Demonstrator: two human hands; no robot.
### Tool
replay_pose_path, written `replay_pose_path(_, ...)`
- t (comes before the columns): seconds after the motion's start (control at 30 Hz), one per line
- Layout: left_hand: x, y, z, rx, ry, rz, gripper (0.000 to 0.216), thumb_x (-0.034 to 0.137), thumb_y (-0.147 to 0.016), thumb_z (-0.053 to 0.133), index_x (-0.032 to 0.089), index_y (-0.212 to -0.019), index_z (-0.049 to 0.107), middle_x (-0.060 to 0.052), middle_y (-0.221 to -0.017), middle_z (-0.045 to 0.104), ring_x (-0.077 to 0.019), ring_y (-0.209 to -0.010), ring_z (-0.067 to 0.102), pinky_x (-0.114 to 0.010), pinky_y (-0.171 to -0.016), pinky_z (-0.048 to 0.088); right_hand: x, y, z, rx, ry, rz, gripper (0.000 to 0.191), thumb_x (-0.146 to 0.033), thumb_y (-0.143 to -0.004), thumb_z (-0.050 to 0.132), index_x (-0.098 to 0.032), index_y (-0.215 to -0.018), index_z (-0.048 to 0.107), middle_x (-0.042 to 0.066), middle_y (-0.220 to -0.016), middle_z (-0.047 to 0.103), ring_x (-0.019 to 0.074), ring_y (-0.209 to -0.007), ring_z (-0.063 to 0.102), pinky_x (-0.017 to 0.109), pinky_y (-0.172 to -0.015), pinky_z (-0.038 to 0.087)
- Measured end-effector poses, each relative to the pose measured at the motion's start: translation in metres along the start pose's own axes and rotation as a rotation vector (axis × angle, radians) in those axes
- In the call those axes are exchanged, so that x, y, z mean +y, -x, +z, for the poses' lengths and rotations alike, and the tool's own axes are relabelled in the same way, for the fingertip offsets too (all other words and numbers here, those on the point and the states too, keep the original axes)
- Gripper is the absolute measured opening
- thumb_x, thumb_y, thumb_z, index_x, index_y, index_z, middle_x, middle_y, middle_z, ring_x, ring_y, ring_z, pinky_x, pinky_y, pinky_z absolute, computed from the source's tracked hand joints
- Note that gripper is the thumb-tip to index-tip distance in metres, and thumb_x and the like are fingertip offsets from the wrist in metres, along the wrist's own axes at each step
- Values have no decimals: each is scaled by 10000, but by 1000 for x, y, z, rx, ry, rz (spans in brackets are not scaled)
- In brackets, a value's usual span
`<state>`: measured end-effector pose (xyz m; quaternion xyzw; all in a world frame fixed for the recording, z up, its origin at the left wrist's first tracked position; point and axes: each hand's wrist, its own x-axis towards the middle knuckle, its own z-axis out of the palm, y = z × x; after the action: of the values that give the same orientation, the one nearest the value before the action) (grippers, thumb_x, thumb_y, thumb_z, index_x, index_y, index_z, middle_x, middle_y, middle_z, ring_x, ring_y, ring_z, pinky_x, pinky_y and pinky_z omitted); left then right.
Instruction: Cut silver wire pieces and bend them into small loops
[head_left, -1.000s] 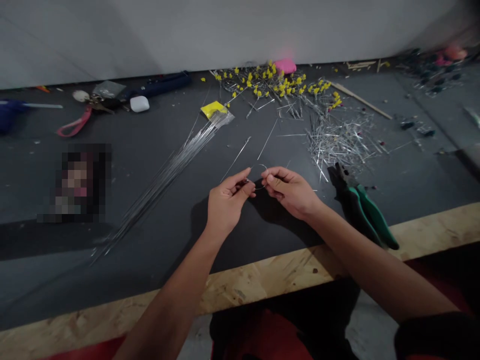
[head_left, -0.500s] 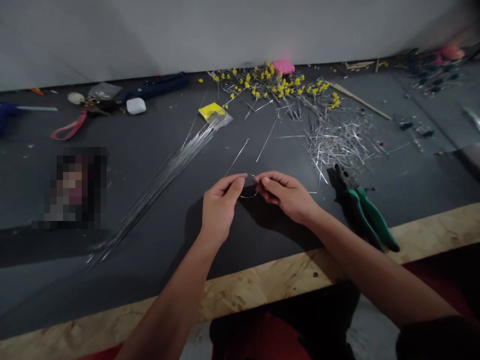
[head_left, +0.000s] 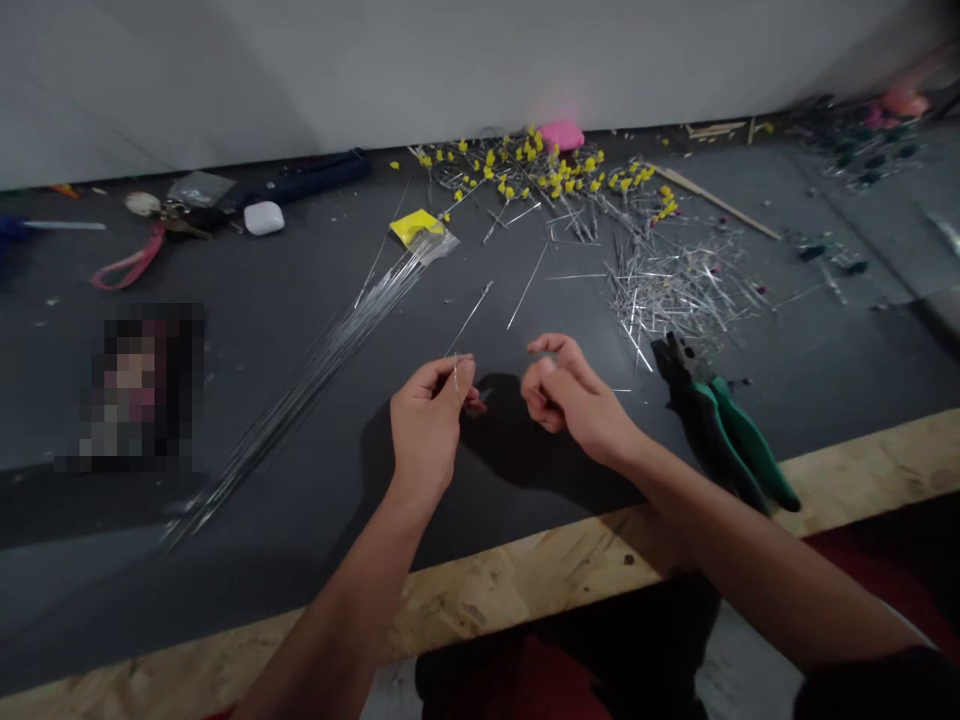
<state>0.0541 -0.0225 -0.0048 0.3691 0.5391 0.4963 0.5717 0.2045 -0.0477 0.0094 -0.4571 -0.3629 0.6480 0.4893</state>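
My left hand hovers just above the dark mat, thumb and forefinger pinched on a thin bent piece of wire that stands up between the fingertips. A hand's width to the right is my right hand, fingers loosely curled, apart from the wire, with nothing visible in it. Green-handled pliers lie on the mat just right of the right hand. A long bundle of straight wires with a yellow label runs diagonally left of the left hand.
A heap of short cut wires lies behind the pliers, yellow-tipped pieces and a pink object near the wall. A white case, keys with a pink strap sit far left. The wooden table edge runs below my arms.
The wire ring was held between both hands; now my right hand has let go and moved right, and only the left hand keeps the wire, turned upright.
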Motion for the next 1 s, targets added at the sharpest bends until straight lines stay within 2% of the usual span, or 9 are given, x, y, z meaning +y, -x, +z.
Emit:
replay_pose_path(0.13, 1, 5, 0, 19, -319, 127, 190, 357, -767, 657, 198, -856, 711, 16, -675, 642, -75, -507, 547, -215, -525, 450, 3, 5, 5, -155, 68, 9, 387, -321, -770, 680, -250, -1060, 434, -104, -594, 420, 59, -484, 343, 193, -438, 254)
replay_pose_path(0.23, 2, 9, 0, 15, -520, 276, 151, 323, -794, 630, 214, -850, 718, -5, -789, 681, -108, -661, 612, -233, -633, 475, 5, 6, 5, -207, 184, 19, 281, -322, -770, 679, -213, -976, 523, -82, -613, 430, 64, -528, 371, 208, -487, 302)
replay_pose_path(0.3, 2, 10, 0, -18, -581, 340, 143, 309, -805, 619, 216, -853, 717, -10, -807, 681, -125, -741, 626, -245, -694, 481, 5, 5, 3, -181, 279, 7, 177, -337, -801, 641, -188, -859, 565, -59, -647, 458, 66, -567, 390, 217, -531, 328)
replay_pose_path(0.47, 2, 11, -2, -159, -468, 325, 182, 334, -833, 592, 212, -907, 704, -24, -849, 670, -119, -726, 618, -236, -656, 479, 7, -2, -5, -46, 369, -32, 228, -401, -873, 522, -189, -812, 581, -64, -593, 418, 64, -519, 351, 225, -512, 305)
replay_pose_path(0.7, 3, 13, -2, -263, -357, 326, 204, 307, -867, 530, 202, -867, 705, -30, -847, 653, -108, -694, 589, -220, -590, 456, 11, -4, -9, -40, 435, -77, 226, -400, -878, 513, -202, -844, 617, -63, -584, 405, 69, -519, 345, 238, -524, 294)
replay_pose_path(0.83, 2, 10, -3, -238, -347, 283, 213, 305, -867, 523, 225, -882, 720, -28, -854, 668, -114, -712, 593, -231, -616, 459, 10, -4, -6, -19, 383, -64, 196, -371, -859, 550, -211, -965, 594, -64, -620, 438, 69, -528, 368, 235, -509, 293)
replay_pose_path(0.9, 1, 8, -3, -179, -342, 235, 211, 319, -855, 535, 224, -851, 723, -25, -831, 676, -119, -714, 598, -232, -616, 457, 8, -2, -3, 21, 289, -73, 258, -343, -832, 596, -224, -1052, 534, -86, -589, 411, 68, -501, 349, 227, -481, 278)
replay_pose_path(1.0, -1, 6, -3, -56, -351, 180, 209, 331, -828, 555, 211, -833, 725, -21, -780, 678, -123, -686, 599, -225, -590, 450, 5, 2, 2, 33, 120, -131, 341, -294, -776, 666, -244, -1042, 459, -113, -554, 379, 63, -464, 300, 214, -449, 247)
